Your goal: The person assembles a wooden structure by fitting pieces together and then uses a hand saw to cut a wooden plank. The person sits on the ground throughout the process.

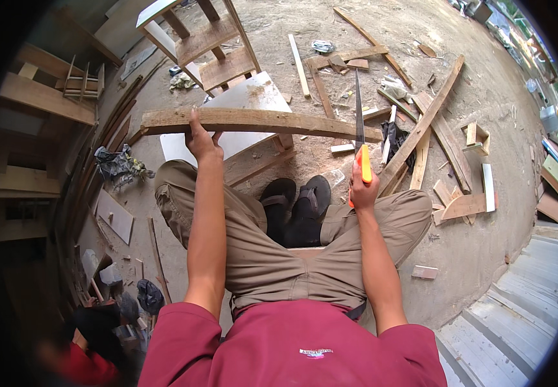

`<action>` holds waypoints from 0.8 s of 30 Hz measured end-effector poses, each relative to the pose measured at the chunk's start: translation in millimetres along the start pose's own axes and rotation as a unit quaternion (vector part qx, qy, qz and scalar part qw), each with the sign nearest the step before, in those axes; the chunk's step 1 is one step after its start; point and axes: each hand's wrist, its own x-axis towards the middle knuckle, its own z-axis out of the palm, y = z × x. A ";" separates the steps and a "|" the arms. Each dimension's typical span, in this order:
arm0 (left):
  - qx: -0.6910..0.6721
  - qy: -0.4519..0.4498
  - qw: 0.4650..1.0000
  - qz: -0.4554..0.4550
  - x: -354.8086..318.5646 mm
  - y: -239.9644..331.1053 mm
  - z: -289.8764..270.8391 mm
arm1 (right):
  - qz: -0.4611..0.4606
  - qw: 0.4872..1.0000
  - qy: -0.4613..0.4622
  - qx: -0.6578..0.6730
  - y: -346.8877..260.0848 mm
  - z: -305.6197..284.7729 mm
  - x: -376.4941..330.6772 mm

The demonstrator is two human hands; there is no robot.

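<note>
My left hand (203, 138) is closed around a long, rough wooden beam (259, 120) near its left end, with the thumb on the side facing me. The beam lies crosswise in front of my knees, above a white-topped wooden piece (240, 98). In my right hand (364, 188) is a handsaw (364, 166), gripped by its orange and yellow handle. Its dark blade points away from me and passes by the beam's right end. I cannot tell whether the blade touches the wood.
Beyond the beam stands a wooden frame with shelves (217, 48). Loose planks (443, 145) and offcuts litter the ground to the right. A small wooden box frame (477, 138) lies farther right, above ribbed metal sheets (517, 309). At lower left, another person's red clothing (88, 364) shows.
</note>
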 end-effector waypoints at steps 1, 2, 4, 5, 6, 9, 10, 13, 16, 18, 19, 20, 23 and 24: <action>-0.017 0.008 1.000 -0.002 13.3 5.9 -15.7 | -0.002 1.000 -0.009 0.010 -1.8 3.6 -2.0; -0.039 0.006 0.999 -0.003 24.7 8.1 -30.8 | -0.004 1.000 -0.017 0.018 -4.9 6.4 -3.6; -0.063 0.031 0.997 0.001 37.0 5.6 -56.3 | -0.003 0.999 -0.033 0.014 -12.4 13.0 -6.3; -0.073 0.046 0.996 -0.009 38.1 1.7 -69.3 | 0.002 0.999 -0.040 0.010 -17.9 15.3 -10.1; -0.083 0.067 0.994 -0.016 39.8 -2.9 -84.6 | -0.001 0.999 -0.050 0.000 -22.0 20.5 -12.7; -0.124 0.105 0.986 -0.020 64.3 -8.6 -139.6 | -0.034 0.998 -0.052 -0.009 -44.7 45.1 -31.9; -0.128 0.120 0.984 -0.020 65.1 -4.3 -146.8 | -0.077 0.994 -0.069 -0.038 -46.0 46.7 -36.0; -0.046 0.168 0.984 -0.040 75.1 1.5 -188.2 | -0.089 0.984 -0.139 -0.065 -68.4 65.7 -57.0; 0.161 0.150 0.975 0.028 74.9 -4.1 -217.4 | -0.092 0.975 -0.190 -0.068 -91.5 88.2 -75.3; 0.405 0.241 0.872 0.136 53.5 -8.5 -206.5 | -0.055 0.972 -0.219 -0.065 -93.3 91.8 -91.3; 0.429 0.278 0.836 0.200 45.1 -15.8 -206.0 | -0.041 0.969 -0.238 -0.060 -95.0 95.4 -96.5; 0.425 0.217 0.836 0.272 33.1 -11.5 -194.3 | -0.030 0.968 -0.243 -0.062 -93.0 96.0 -102.2; 0.482 -0.004 0.816 0.321 11.3 7.7 -155.9 | 0.018 0.964 -0.262 -0.052 -104.8 100.9 -109.6; 0.515 -0.055 0.784 0.343 10.9 8.7 -141.7 | 0.045 0.962 -0.266 -0.043 -100.5 99.6 -110.2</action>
